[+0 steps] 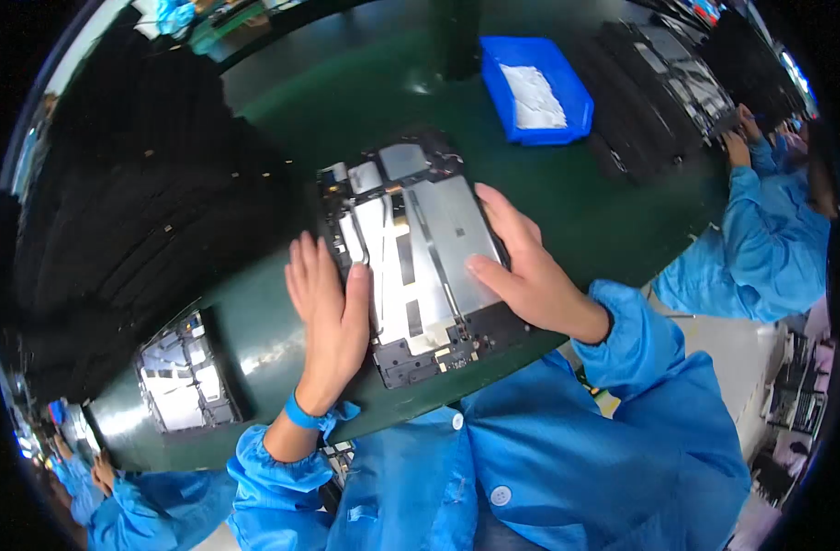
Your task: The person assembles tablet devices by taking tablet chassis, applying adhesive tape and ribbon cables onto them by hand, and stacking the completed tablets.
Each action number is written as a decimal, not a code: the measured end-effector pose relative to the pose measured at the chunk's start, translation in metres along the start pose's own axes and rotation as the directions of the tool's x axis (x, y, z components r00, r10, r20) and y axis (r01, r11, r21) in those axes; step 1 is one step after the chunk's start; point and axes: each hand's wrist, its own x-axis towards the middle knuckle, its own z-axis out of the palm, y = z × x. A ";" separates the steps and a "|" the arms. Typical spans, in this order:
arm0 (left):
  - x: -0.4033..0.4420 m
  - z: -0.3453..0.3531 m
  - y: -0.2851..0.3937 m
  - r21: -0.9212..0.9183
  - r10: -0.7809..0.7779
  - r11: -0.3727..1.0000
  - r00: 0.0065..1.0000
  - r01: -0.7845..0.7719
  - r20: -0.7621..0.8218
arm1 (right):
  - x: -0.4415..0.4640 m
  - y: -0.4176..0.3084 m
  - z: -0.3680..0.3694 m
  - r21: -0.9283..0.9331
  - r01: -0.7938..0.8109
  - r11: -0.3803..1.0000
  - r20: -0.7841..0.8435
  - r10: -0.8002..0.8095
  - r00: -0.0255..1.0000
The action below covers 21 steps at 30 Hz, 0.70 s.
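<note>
An opened flat device (456,220) with silver panels, dark strips and small circuit parts lies on the green table in front of me. My left hand (330,308) rests along its left edge, fingers stretched and slightly apart, with the thumb at the device's edge. A blue band circles the left wrist. On the right side, my right hand (528,266) has its thumb on the silver panel and its fingers at the right edge, so the device is held between them.
A blue bin (578,96) with white sheets stands beyond the device. Dark stacked parts (144,211) fill the left. Another opened device (183,381) lies at lower left. Co-workers in blue sleeves (750,248) are at the right and lower left, near more devices.
</note>
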 end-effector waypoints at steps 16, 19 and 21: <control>-0.031 -0.205 -0.049 -0.404 -0.100 0.892 0.959 0.204 0.264 | -0.074 -0.071 0.043 0.406 0.292 0.866 0.348 -0.442 0.827; -0.028 -0.261 -0.096 -0.233 -0.162 0.931 0.891 0.281 0.425 | -0.076 -0.061 0.049 0.355 0.254 0.900 0.340 -0.377 0.862; -0.020 -0.284 -0.120 -0.124 -0.268 0.917 0.817 0.378 0.511 | -0.076 -0.058 0.049 0.322 0.254 0.912 0.381 -0.371 0.847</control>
